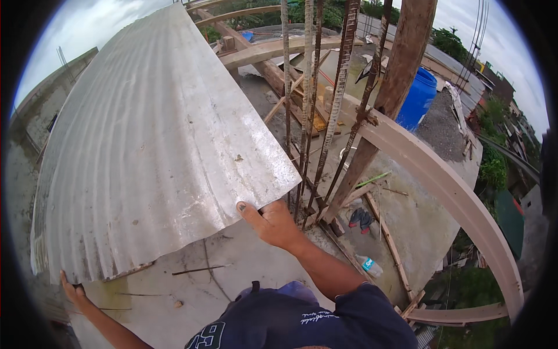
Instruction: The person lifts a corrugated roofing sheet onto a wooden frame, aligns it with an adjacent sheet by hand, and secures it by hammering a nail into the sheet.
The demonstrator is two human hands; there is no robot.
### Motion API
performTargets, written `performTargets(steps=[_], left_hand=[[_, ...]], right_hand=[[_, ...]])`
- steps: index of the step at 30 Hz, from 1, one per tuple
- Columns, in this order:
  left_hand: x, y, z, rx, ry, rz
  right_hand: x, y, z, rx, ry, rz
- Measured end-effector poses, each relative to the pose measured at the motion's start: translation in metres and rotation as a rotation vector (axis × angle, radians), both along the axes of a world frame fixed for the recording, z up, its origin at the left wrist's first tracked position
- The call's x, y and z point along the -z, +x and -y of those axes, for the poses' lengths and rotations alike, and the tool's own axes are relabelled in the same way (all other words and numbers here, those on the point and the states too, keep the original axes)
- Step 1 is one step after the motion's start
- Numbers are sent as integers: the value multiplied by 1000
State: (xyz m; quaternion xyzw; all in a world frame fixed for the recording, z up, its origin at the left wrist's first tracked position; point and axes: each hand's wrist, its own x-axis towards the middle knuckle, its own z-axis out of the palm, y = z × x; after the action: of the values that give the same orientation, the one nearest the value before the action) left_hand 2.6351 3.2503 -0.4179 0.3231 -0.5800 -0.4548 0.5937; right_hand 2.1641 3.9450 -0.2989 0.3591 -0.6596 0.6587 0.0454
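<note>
A long corrugated metal roofing sheet (pixel 145 145), grey and weathered, stretches away from me on the left. My right hand (pixel 270 224) grips its near right corner, thumb on top and fingers hidden beneath. At the near left corner, my left hand (pixel 72 289) is closed around the edge, with a finger up along the sheet's side. The near edge is held above the concrete floor (pixel 232 262). What supports the far end cannot be made out.
Rusty rebar (pixel 317 116) stands just right of the sheet, beside a wooden post (pixel 401 64). A pale beam (pixel 447 168) crosses on the right. Beyond are a blue drum (pixel 419 99), slippers (pixel 361 220), a plastic bottle (pixel 369 266), loose timber (pixel 386 238) and a roof edge.
</note>
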Motion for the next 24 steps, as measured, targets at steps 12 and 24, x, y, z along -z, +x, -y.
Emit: performTargets(steps=[12, 24], left_hand=[[-62, -97, -215, 170, 385, -480], [-32, -124, -233, 151, 448, -626]], right_hand=[[-20, -76, -116, 108, -108, 281], [-17, -66, -88, 222, -337, 317]])
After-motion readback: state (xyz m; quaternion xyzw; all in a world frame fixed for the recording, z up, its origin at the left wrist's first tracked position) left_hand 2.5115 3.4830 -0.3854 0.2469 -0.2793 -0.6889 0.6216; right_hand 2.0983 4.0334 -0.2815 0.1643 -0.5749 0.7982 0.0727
